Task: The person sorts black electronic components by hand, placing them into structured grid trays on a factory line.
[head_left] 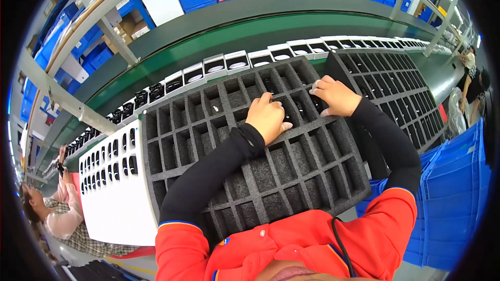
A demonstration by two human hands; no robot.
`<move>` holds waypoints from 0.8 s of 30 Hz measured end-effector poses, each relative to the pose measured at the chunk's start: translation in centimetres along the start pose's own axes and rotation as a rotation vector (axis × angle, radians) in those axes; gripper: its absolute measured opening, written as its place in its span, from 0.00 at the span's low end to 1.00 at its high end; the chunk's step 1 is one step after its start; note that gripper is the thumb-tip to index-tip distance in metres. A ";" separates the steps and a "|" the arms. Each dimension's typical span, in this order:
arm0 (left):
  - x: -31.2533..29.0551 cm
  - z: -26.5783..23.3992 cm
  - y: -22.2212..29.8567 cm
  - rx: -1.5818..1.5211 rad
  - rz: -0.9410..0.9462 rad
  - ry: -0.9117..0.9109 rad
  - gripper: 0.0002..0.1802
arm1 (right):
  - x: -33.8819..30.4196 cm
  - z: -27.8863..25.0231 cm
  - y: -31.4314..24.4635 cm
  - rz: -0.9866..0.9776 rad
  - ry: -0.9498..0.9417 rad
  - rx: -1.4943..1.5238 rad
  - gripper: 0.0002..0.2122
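Observation:
A dark grey foam tray (263,177) with rows of compartments lies before me. My left hand (268,118) reaches into it near the middle, fingers curled down into a compartment; whatever they grip is hidden. Right of it, my right hand (336,96) bends over another compartment, thumb and fingers closing around something dark that I cannot make out. Pale covers show on some fingertips. Between the hands, a small black item (300,106) sits in its compartment. Many compartments on the near side hold nothing.
A second foam tray (390,83) with black items stands at the right. At the left is a white tray (117,203) with dark pieces. Small white boxes (238,61) line a green conveyor (177,47) beyond. Blue crates (448,192) stack at right; a co-worker (65,213) is at left.

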State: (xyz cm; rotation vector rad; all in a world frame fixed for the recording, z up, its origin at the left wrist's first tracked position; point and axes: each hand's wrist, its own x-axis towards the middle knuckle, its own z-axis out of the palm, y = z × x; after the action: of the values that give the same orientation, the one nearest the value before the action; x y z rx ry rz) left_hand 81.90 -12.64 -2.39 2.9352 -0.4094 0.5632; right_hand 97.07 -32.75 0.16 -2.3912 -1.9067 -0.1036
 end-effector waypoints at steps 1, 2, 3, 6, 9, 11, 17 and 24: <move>0.6 -0.4 0.6 0.029 -0.078 -0.121 0.19 | 0.1 0.2 -0.6 0.040 0.021 -0.058 0.25; 1.1 -0.5 1.2 0.035 -0.071 -0.122 0.19 | 0.1 0.1 -1.1 0.080 0.042 -0.120 0.24; 1.6 -0.5 1.9 0.085 -0.115 -0.127 0.19 | 0.2 1.0 -1.0 0.110 0.055 -0.159 0.23; 2.3 -0.5 2.3 0.050 -0.164 -0.045 0.18 | -0.8 0.3 0.5 -0.005 0.138 0.016 0.20; 1.1 -1.5 -0.3 -0.580 -0.340 0.060 0.17 | -1.3 -2.0 2.5 -0.011 0.106 0.499 0.18; 0.1 -4.2 -2.1 -1.246 -0.504 0.013 0.15 | -1.2 -3.6 2.1 0.114 0.126 0.809 0.18; -5.5 -8.4 -6.9 -2.187 -0.685 0.443 0.17 | 6.7 -5.2 -2.8 0.105 0.218 1.150 0.28; -12.8 -10.8 -10.2 -1.916 -0.803 0.350 0.33 | 21.0 -5.2 -14.6 -0.275 0.141 1.319 0.23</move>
State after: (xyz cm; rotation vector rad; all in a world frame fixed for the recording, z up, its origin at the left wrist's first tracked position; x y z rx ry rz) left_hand 69.63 2.03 1.97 0.9358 0.2427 0.2177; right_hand 87.48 -9.71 7.83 -1.1911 -1.4289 0.7057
